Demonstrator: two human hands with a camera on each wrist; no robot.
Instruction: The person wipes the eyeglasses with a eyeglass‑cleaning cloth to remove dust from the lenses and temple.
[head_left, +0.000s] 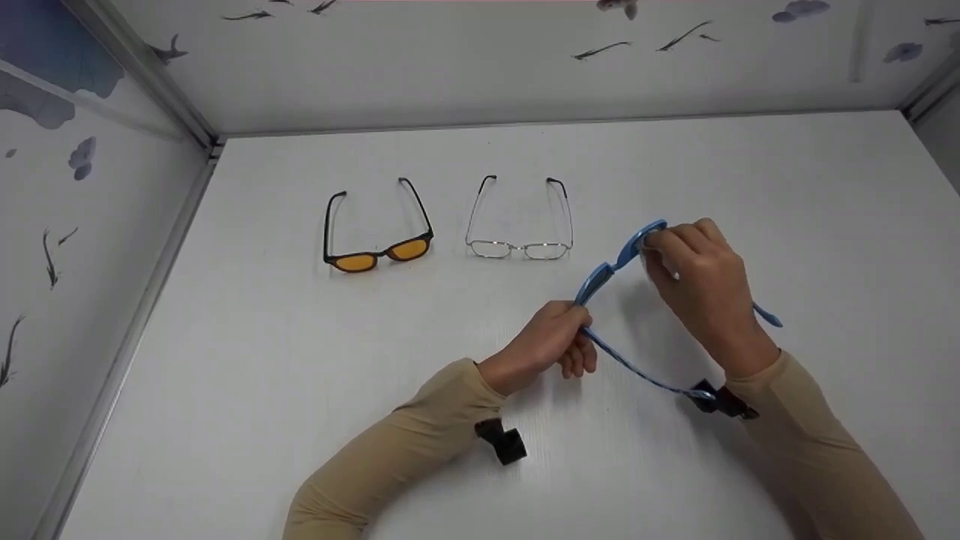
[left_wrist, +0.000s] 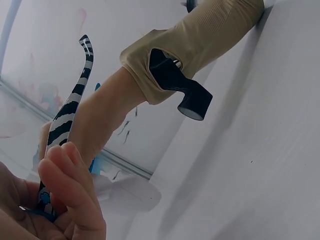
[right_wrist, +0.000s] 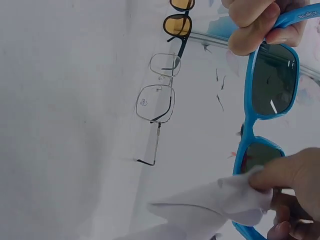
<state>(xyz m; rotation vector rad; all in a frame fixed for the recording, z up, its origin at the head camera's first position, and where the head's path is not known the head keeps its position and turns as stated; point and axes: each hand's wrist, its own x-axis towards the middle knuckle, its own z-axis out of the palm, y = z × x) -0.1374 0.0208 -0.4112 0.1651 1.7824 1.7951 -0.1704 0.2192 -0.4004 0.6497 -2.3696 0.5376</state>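
A pair of blue-framed sunglasses (head_left: 596, 283) with dark lenses is held up above the table. My left hand (head_left: 546, 339) grips one end of the frame by the hinge, its lower fingers loosely curled. One temple (left_wrist: 64, 117), striped black and white inside, rises past those fingers in the left wrist view. At the opposite end is my right hand (head_left: 703, 281), pinching a white cloth (right_wrist: 200, 207) against the lens there. The right wrist view shows the thumb (right_wrist: 280, 172) over this cloth, which hangs down loosely. The head view hides the cloth behind the hand.
Black-framed glasses with orange lenses (head_left: 355, 262) lie unfolded at the left of the white table (head_left: 262, 375). Thin metal-framed clear glasses (head_left: 546, 251) lie beside them, temples pointing away. Patterned panels (head_left: 450, 67) stand along the back and left. Black wrist devices (head_left: 504, 441) are strapped over both sleeves.
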